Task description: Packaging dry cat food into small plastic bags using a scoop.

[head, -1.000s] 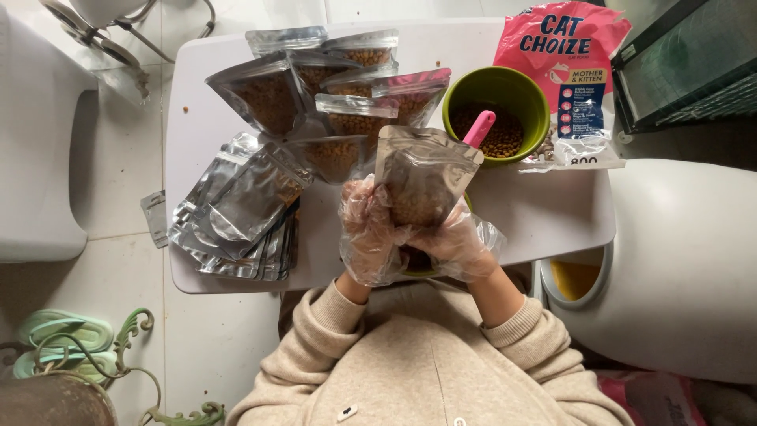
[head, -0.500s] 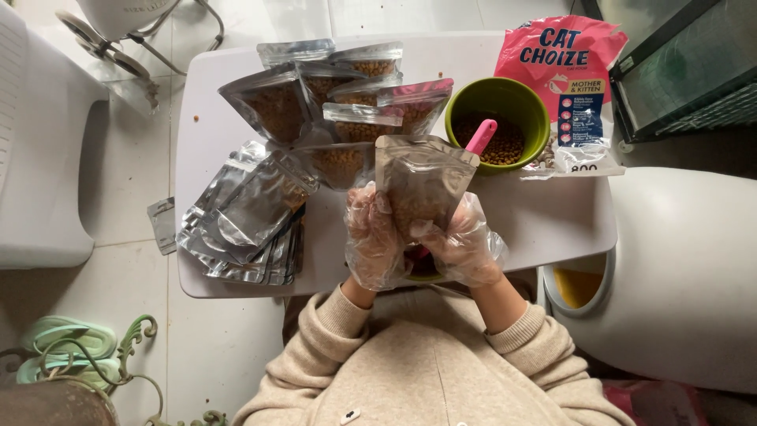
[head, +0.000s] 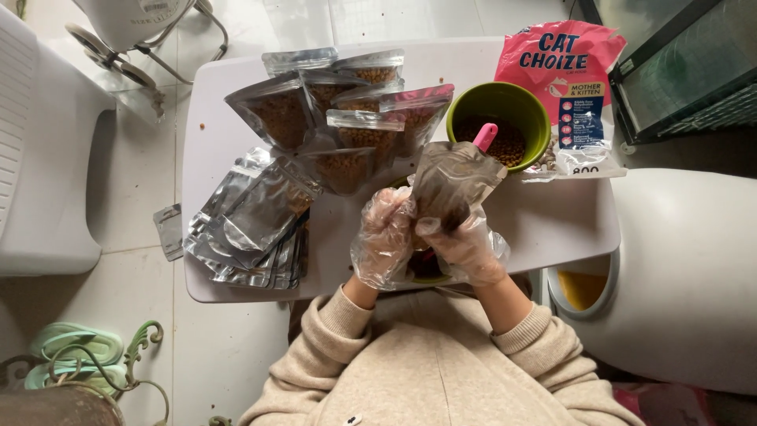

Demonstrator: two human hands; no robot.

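Foil came first at the left: a slumped, crinkled stack of flat silver pouches (head: 252,225) on the smooth white table (head: 552,225). Beyond them we saw filled pouches (head: 347,118) with clear fronts, plump with brown kibble. Our left hand (head: 384,237), in a wrinkled clear plastic glove, was closed on the lower side of the pouch (head: 451,185) held upright over the table's near edge. Our right hand (head: 465,244), gloved likewise, gripped its base; whether the top was sealed we could not tell. Behind it sat a round green bowl (head: 498,118) of kibble with a pink scoop handle (head: 485,136), then a glossy pink feed bag (head: 569,87). Compared with a second before, the pouch had tilted slightly rightward.
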